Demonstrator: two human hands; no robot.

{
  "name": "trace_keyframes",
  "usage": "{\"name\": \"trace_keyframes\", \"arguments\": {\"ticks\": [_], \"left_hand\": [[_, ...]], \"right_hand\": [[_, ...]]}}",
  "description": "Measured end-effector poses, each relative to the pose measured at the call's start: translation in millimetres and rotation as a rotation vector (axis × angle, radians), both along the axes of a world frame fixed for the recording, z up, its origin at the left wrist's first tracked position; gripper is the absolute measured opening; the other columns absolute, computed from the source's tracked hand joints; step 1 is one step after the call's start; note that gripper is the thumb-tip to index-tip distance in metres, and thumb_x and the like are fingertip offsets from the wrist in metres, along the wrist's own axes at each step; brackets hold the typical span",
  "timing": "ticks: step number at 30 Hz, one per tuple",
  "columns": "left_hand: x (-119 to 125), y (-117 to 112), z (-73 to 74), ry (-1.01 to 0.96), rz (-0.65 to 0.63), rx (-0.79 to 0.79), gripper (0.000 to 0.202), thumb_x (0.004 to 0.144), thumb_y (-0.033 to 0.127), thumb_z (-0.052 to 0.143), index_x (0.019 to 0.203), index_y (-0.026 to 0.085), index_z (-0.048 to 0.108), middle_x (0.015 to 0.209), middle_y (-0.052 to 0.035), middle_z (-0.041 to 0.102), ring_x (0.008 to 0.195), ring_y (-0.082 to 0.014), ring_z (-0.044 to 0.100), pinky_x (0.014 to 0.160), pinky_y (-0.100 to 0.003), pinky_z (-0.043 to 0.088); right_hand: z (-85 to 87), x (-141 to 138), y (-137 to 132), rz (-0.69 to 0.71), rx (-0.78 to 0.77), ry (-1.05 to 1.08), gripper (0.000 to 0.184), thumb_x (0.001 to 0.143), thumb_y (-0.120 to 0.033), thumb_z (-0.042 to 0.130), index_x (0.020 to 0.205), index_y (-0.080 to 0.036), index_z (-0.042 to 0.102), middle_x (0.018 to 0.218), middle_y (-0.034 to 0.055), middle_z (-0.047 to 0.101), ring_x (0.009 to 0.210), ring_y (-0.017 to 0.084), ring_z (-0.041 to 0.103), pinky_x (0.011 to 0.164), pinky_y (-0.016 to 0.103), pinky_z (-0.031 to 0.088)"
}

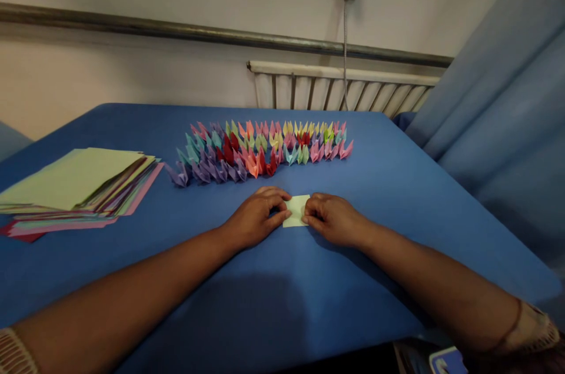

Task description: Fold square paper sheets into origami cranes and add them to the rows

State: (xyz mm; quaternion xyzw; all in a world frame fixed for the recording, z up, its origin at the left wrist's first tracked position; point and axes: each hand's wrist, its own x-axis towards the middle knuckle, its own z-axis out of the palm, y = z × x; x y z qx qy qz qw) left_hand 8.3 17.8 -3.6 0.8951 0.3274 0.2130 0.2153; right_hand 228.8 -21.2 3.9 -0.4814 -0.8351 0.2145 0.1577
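Note:
A small pale yellow folded paper [296, 210] lies on the blue table [273, 297], pinched from both sides. My left hand [257, 216] presses its left edge with curled fingers. On the other side my right hand [332, 218] grips the right edge, its fingers also curled. Both forearms stretch across the table toward the paper.
Rows of several small folded paper cranes [260, 150] in many colours stand just beyond my hands. A stack of coloured paper sheets [79, 189] lies at the left. A radiator [339, 92] and a pipe run along the wall; a blue curtain [507, 103] hangs at the right.

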Motion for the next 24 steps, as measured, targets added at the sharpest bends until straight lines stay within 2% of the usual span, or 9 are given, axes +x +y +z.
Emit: {"name": "trace_keyframes", "arguments": {"ticks": [4,9,11,13,16,18,21,24], "left_hand": [[4,0,0.9,0.024,0.082,0.016,0.015,0.086,0.029,0.059,0.075,0.018,0.06,0.108,-0.0061,0.066,0.104,-0.0224,0.057,0.094,-0.043,0.045],[5,-1,0.0,0.053,0.101,0.07,0.009,0.085,0.025,0.061,0.08,0.018,0.06,0.107,-0.0068,0.065,0.104,-0.023,0.056,0.093,-0.043,0.045],[5,-2,1.0,0.065,0.059,0.122,0.006,0.086,0.022,0.059,0.085,0.018,0.063,0.111,-0.0074,0.064,0.107,-0.0235,0.055,0.095,-0.043,0.044],[4,-6,3.4,0.097,-0.032,0.17,0.013,0.088,0.016,0.054,0.092,0.019,0.066,0.112,-0.0068,0.064,0.11,-0.0236,0.054,0.097,-0.043,0.042],[4,-14,8.4,0.166,-0.151,0.191,0.025,0.089,0.012,0.05,0.106,0.021,0.066,0.111,-0.0064,0.066,0.109,-0.0235,0.055,0.097,-0.043,0.042],[4,-20,11.1,0.188,-0.188,0.192,0.026,0.09,0.016,0.05,0.111,0.02,0.065,0.114,-0.0075,0.065,0.107,-0.0233,0.056,0.097,-0.043,0.042],[5,-24,11.9,0.196,-0.209,0.198,0.028,0.091,0.023,0.053,0.118,0.021,0.063,0.118,-0.0086,0.064,0.108,-0.0239,0.057,0.098,-0.044,0.041],[5,-23,9.0,0.203,-0.2,0.193,0.028,0.092,0.026,0.054,0.119,0.023,0.062,0.121,-0.0078,0.064,0.111,-0.0243,0.057,0.099,-0.044,0.04]], "right_hand": [[2.5,-1,-1,-0.085,-0.007,-0.046,0.012,0.085,-0.023,0.06,0.075,-0.019,0.058,0.077,0.0012,0.06,0.069,0.013,0.051,0.064,0.027,0.034],[2.2,-2,-2,-0.112,-0.013,-0.066,0.012,0.085,-0.022,0.061,0.074,-0.019,0.058,0.076,0.0011,0.06,0.068,0.013,0.051,0.064,0.027,0.035],[1.1,-2,-2,-0.112,-0.018,-0.076,0.009,0.085,-0.023,0.061,0.077,-0.019,0.059,0.077,0.0014,0.06,0.069,0.014,0.052,0.065,0.028,0.036],[-0.9,0,-1,-0.12,0.021,-0.07,0.009,0.083,-0.024,0.063,0.09,-0.019,0.061,0.087,0.004,0.061,0.079,0.017,0.055,0.071,0.03,0.04],[-6.0,5,3,-0.08,0.129,-0.023,0.044,0.08,-0.026,0.068,0.122,-0.021,0.054,0.121,0.0105,0.055,0.11,0.024,0.051,0.091,0.038,0.039],[-10.3,8,8,-0.018,0.145,0.017,0.054,0.081,-0.028,0.067,0.132,-0.024,0.048,0.134,0.0103,0.049,0.122,0.025,0.044,0.1,0.043,0.034],[-16.5,9,15,0.042,0.122,0.086,0.047,0.085,-0.03,0.064,0.13,-0.025,0.052,0.131,0.008,0.054,0.121,0.023,0.046,0.101,0.043,0.034],[-20.9,6,21,0.059,0.113,0.143,0.037,0.087,-0.025,0.061,0.124,-0.025,0.058,0.119,0.0066,0.06,0.113,0.021,0.051,0.099,0.041,0.036]]}}
